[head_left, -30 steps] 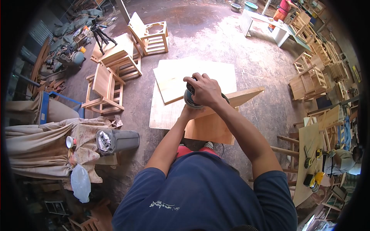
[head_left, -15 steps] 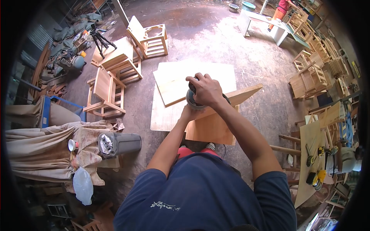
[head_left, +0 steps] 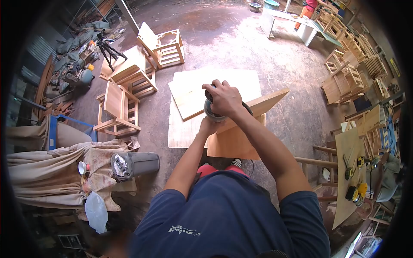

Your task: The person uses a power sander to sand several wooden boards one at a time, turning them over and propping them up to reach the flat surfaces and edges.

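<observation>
Right hand: fingers wrapped over the sander from above — probably for downward control
Left hand: just under the sander, perhaps steadying; I could not tell its finger grip
Sander: was by the left end of the slanted board, contact unclear
Loose board: lay flat on the bench — seemingly set aside

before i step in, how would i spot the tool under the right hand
Find the navy shirt at bottom centre, then follow the right arm up to the right hand. The tool is gripped beneath that hand, with the left hand close by. It is dark and rounded, unlike the flat, pale wooden boards around it.
</observation>
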A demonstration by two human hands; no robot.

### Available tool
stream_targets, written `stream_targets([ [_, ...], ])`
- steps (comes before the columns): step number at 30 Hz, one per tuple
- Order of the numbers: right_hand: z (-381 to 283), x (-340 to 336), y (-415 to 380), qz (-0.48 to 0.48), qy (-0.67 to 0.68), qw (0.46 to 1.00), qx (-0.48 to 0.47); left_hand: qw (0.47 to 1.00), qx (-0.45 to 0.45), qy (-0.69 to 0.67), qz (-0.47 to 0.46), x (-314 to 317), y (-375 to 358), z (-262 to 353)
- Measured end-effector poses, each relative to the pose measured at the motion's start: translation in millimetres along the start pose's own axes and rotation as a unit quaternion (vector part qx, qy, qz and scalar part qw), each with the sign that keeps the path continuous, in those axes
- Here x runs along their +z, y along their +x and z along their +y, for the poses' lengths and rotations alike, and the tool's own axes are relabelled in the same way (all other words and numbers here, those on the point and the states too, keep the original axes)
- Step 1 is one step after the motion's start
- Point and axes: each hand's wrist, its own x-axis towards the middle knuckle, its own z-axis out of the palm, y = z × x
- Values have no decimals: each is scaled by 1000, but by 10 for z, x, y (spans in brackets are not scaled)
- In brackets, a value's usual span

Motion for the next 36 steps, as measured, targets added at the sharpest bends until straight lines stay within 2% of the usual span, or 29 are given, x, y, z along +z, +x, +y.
stream_targets([
  [1,31,-6,-7,3,-1,1000,4,999,-39,11,-32,-33,12,35],
  [4,112,-70,-27,4,-3,1000,20,993,-102,31,-46,-99,-14,188],
  [7,221,-73,-12,9,-1,1000,27,993,-111,14,-36,-135,-47,295],
  [16,465,-125,-16,22,-26,998,55,998,-51,12,-29,-141,-39,314],
  [36,1131,-276,-27,24,-71,985,157,997,-25,59,-49,-157,12,309],
])
